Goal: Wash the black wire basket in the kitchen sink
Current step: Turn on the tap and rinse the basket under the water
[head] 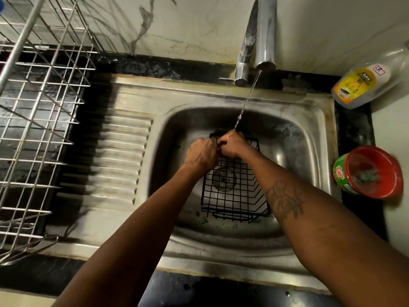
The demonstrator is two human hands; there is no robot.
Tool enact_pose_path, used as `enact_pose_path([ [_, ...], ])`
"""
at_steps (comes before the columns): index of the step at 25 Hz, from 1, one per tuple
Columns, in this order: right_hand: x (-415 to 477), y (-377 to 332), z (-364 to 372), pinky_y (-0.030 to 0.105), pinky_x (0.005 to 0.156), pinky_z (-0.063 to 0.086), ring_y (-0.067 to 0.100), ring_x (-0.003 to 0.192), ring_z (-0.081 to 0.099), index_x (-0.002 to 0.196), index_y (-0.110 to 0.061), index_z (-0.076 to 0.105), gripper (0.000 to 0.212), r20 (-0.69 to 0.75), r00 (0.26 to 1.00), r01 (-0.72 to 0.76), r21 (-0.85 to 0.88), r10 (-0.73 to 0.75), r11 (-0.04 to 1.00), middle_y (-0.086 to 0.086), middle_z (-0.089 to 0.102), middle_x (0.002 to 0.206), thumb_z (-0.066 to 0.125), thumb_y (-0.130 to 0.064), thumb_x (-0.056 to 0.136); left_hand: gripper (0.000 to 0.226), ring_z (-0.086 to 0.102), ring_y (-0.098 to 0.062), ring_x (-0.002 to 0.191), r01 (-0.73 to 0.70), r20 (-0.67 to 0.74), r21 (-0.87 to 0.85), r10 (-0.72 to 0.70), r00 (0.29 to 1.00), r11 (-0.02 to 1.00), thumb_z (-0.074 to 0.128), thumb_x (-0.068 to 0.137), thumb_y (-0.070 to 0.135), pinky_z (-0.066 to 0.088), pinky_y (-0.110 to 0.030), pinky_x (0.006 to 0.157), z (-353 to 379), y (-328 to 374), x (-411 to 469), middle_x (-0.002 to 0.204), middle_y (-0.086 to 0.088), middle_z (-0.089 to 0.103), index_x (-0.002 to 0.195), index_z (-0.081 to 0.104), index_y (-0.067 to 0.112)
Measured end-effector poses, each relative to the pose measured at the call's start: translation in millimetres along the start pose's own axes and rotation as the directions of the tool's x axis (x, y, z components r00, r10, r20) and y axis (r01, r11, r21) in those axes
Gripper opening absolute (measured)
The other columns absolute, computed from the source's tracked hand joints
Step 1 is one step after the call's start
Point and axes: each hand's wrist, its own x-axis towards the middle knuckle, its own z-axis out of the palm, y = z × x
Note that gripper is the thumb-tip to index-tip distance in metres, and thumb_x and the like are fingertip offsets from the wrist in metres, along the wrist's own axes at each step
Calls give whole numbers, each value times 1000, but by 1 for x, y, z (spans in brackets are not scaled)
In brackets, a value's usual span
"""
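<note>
- Steel sink filled the counter; the black wire basket lay in its bowl over the drain.
- Left hand and right hand were curled together at the basket's 12 o'clock rim. Whether they clutched anything, I couldn't tell.
- Water ran onto them from the tap.
- Washing seemed underway, unfinished: no suds showed.
- Red soap tub sat at 3 o'clock.

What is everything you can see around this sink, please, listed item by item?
basket: one, black wire, in the sink bowl
sink: one, steel, set in dark counter
tap: one, chrome, behind the sink, water running
dish rack: one, silver wire, left of sink
bottle: one, clear with yellow label, counter's far right
tub: one, red with green label, right of sink
green scraps: several, on bowl floor
left hand: one, curled at basket's far end
right hand: one, curled at basket's far rim, under the water
</note>
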Motion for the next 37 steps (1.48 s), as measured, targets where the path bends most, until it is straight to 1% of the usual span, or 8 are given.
enact_pose_path([
  [3,8,9,2,24,71,45,20,102,63,100,-23,74,22,-10,996,-90,37,90,995,1,66,103,78,-32,81,7,63,-33,77,3,-1,10,-3,1000,1000,64,87,16,53,-38,66,-7,-4,5,93,-14,65,84,61,10],
  [7,2,13,-3,38,82,55,31,104,63,117,-15,64,28,-138,978,-183,-224,155,957,12,62,115,70,-21,90,13,62,-32,75,16,11,8,-16,1000,1000,64,85,14,54,-38,65,-7,-3,9,90,-14,62,76,56,11],
  [10,3,-1,-6,34,71,48,25,87,58,95,-19,65,6,-97,994,-76,-197,57,977,9,63,102,59,-17,96,9,66,-36,80,-16,27,-9,17,999,1000,63,88,20,60,-41,73,-9,1,12,94,-16,66,84,63,11],
  [14,13,-16,-4,23,53,37,18,70,57,63,-16,60,25,35,998,-52,86,49,995,1,58,70,73,-15,85,18,64,-37,85,-40,27,14,39,999,999,62,91,21,56,-42,75,-8,1,9,92,-14,59,101,66,6],
  [21,10,15,10,35,80,60,18,86,67,85,-20,72,23,-4,977,-209,115,211,971,0,69,92,85,-27,69,31,54,-23,66,1,18,22,-1,1000,1000,63,88,12,49,-37,62,-9,-6,5,82,-7,54,66,42,19],
  [28,8,-17,6,34,75,53,20,89,61,88,-14,71,7,-9,998,-61,52,62,997,2,64,93,72,-21,87,14,64,-33,85,-22,20,24,22,1000,999,63,91,18,55,-41,73,-6,-3,2,98,-14,63,101,66,8],
  [33,5,9,5,36,80,59,23,90,65,93,-17,71,18,-14,978,-208,10,208,978,5,65,100,80,-25,79,26,64,-31,80,21,21,37,-22,1000,999,63,87,11,53,-39,67,-4,-6,-3,93,-13,65,66,47,16],
  [37,4,-23,4,41,87,53,25,98,62,92,-20,67,8,-58,998,-29,37,31,999,4,59,97,60,-21,90,14,67,-37,91,-2,16,28,2,1000,1000,62,91,15,55,-41,76,-2,-3,-4,102,-16,66,102,66,8],
])
